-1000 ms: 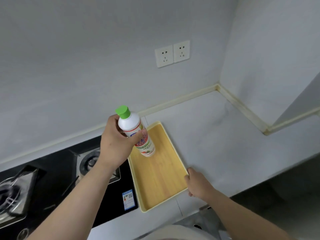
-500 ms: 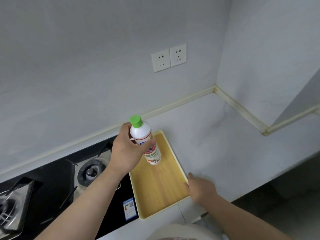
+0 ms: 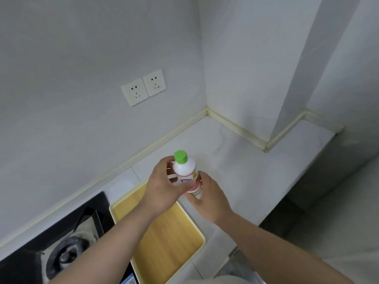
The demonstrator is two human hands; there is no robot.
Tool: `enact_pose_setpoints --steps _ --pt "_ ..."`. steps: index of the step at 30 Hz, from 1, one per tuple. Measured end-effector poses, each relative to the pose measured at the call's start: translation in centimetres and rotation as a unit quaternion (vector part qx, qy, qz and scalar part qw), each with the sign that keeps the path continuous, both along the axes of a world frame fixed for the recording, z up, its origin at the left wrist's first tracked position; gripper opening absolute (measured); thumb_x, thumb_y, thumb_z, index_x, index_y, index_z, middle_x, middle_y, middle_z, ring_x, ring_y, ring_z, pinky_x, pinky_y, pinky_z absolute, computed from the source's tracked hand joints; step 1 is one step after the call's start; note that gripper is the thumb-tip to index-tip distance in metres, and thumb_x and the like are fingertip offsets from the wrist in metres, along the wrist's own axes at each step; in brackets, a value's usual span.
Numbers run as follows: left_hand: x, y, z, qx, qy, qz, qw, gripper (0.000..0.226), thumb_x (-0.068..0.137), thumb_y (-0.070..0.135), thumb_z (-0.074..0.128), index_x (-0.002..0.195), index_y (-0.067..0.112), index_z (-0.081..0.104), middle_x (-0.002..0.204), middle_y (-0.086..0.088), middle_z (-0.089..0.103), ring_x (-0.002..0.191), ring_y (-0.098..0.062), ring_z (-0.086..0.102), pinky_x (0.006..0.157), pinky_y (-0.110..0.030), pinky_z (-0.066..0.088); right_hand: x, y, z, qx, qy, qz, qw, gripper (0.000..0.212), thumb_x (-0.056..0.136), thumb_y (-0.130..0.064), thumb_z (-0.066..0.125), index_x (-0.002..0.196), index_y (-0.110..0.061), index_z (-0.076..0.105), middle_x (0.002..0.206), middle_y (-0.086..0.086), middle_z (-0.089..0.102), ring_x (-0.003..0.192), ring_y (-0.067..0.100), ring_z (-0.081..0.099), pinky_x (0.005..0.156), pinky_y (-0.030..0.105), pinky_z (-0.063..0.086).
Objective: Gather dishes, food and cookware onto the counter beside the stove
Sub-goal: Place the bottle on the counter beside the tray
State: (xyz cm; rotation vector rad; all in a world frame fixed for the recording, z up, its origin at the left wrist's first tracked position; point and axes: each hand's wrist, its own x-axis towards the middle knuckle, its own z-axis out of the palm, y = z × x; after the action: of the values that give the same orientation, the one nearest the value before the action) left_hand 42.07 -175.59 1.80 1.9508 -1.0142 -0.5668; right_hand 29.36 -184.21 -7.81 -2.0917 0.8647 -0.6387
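A white bottle [image 3: 185, 170] with a green cap and a printed label is held upright above the white counter [image 3: 242, 171], just past the far right corner of a wooden tray [image 3: 166, 240]. My left hand [image 3: 162, 189] grips the bottle's body from the left. My right hand [image 3: 207, 195] wraps its lower part from the right. The bottle's base is hidden behind my fingers. The tray has a pale yellow rim and lies on the counter beside the stove [image 3: 61, 249].
The black gas stove with a round burner [image 3: 65, 255] fills the lower left. Two wall sockets [image 3: 143, 87] sit above the counter. The counter runs into a wall corner [image 3: 207, 113] at the back right and drops off at its front edge [image 3: 274, 212].
My left hand carried the bottle rightward, from over the tray to past its far corner. My right hand left the tray's edge and took hold of the bottle.
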Motion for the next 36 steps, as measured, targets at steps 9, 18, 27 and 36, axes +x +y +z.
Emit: enact_pose_setpoints --steps 9,18,27,36 --pt "-0.4 -1.9 -2.9 0.103 -0.016 -0.088 0.991 0.058 0.088 0.042 0.071 0.139 0.033 0.045 0.126 0.015 0.055 0.115 0.001 0.054 0.099 -0.025 0.048 -0.7 -13.0 -3.0 0.16 -0.106 -0.356 0.914 0.05 0.084 -0.019 0.076 0.124 -0.007 0.048 0.118 0.011 0.064 0.106 0.028 0.064 0.089 0.039 0.054" --pt "0.5 -1.4 -6.0 0.122 0.01 -0.06 0.991 0.041 0.091 0.032 0.069 0.128 0.036 0.052 0.118 0.021 0.058 0.107 0.002 0.059 0.093 -0.025 0.052 -2.8 -23.1 -4.8 0.181 -0.092 -0.458 0.865 0.055 0.089 -0.017 0.07 0.136 -0.011 0.041 0.131 0.009 0.061 0.117 0.027 0.062 0.099 0.037 0.048" --pt "1.3 -3.0 -6.6 0.131 0.032 -0.05 0.99 0.036 0.093 0.028 0.067 0.125 0.036 0.055 0.115 0.021 0.06 0.104 0.004 0.06 0.088 -0.019 0.05 -2.6 -23.8 -6.2 0.163 -0.056 -0.46 0.871 0.061 0.091 -0.023 0.068 0.141 -0.016 0.035 0.135 0.007 0.059 0.122 0.029 0.058 0.102 0.039 0.047" --pt "2.3 0.3 -4.3 0.089 0.077 0.034 0.992 0.031 0.093 0.019 0.068 0.115 0.038 0.055 0.114 0.013 0.063 0.099 0.005 0.061 0.078 -0.012 0.05 -0.3 -16.2 -3.6 0.171 0.061 -0.528 0.83 0.046 0.092 -0.025 0.066 0.133 -0.015 0.047 0.138 0.011 0.047 0.125 0.031 0.051 0.103 0.048 0.041"
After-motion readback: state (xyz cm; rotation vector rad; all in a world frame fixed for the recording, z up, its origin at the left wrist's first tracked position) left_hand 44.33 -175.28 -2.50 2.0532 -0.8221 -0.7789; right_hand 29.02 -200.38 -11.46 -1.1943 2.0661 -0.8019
